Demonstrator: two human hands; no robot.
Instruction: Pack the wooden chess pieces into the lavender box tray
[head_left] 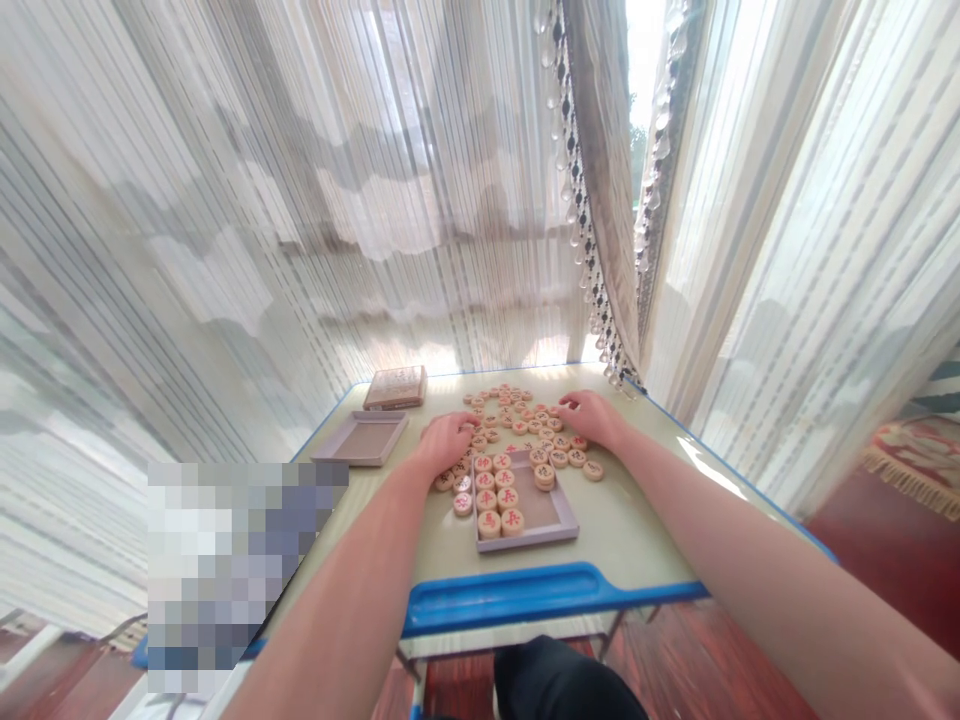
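Round wooden chess pieces (517,410) with red and dark characters lie scattered over a small beige table (637,530). A shallow grey box tray (555,515) near the front holds several pieces in rows. My left hand (448,441) rests palm down on pieces at the tray's far left corner, fingers curled over them. Just beyond the tray's right side, my right hand (592,415) lies on the pieces with fingers bent, fingertips touching pieces.
An empty grey box lid (361,438) and a folded wooden board (396,388) sit at the table's far left. The table has a blue rim (525,592). Sheer curtains (300,200) surround it closely. Red wooden floor lies below right.
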